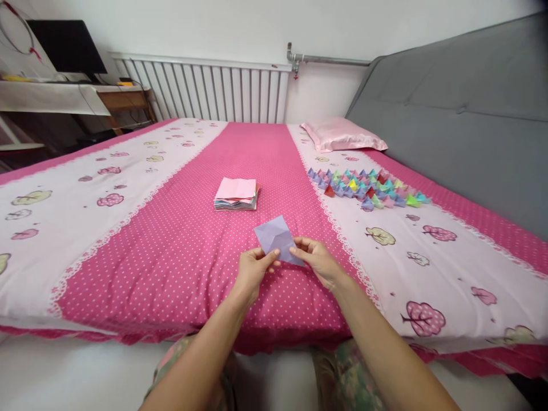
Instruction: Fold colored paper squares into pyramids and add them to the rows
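A creased lilac paper square [276,237] is held just above the pink dotted bedspread [184,257]. My left hand [252,271] pinches its near left edge with thumb and fingers. My right hand [317,260] pinches the near right corner. Beyond the paper lies a stack of coloured paper sheets [237,194], pink sheet on top. To the right, several folded paper pieces [367,187] in many colours lie in rows on the white part of the bedspread.
A pink pillow [342,135] lies at the head of the bed beside a grey padded headboard [462,125]. A white radiator [205,88] runs along the far wall. At the far left stands a desk [85,94] with a dark monitor.
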`<state>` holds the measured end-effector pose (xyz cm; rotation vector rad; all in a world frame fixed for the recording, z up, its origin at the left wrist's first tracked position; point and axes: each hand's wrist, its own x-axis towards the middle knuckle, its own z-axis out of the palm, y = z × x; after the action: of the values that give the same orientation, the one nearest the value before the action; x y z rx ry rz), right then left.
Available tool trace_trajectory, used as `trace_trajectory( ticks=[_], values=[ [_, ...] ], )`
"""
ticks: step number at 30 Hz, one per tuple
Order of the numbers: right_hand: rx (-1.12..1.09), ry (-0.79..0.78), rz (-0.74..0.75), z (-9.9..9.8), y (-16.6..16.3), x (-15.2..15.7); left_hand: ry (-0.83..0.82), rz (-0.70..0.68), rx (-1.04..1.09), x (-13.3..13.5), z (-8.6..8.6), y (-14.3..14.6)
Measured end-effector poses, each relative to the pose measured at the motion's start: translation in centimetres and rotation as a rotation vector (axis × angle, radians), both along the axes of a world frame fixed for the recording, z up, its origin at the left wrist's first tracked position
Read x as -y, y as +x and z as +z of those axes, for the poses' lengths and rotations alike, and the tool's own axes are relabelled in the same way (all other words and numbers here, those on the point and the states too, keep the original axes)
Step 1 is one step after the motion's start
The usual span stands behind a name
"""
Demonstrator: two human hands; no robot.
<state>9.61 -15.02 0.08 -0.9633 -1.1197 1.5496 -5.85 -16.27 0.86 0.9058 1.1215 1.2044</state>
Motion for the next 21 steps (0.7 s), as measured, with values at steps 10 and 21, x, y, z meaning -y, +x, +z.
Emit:
trace_trajectory(
  ticks=[10, 21],
  values=[
    [0.446, 0.402, -0.243, 0.2, 0.9, -0.5, 0.664, 0.221, -0.636, 0.1, -1.9, -0.2],
    [1.034, 0.806, -0.081, -1.1, 2.9, 0.8, 0.653, -0.035, -1.496, 1.2, -3.5, -0.9]
  ],
)
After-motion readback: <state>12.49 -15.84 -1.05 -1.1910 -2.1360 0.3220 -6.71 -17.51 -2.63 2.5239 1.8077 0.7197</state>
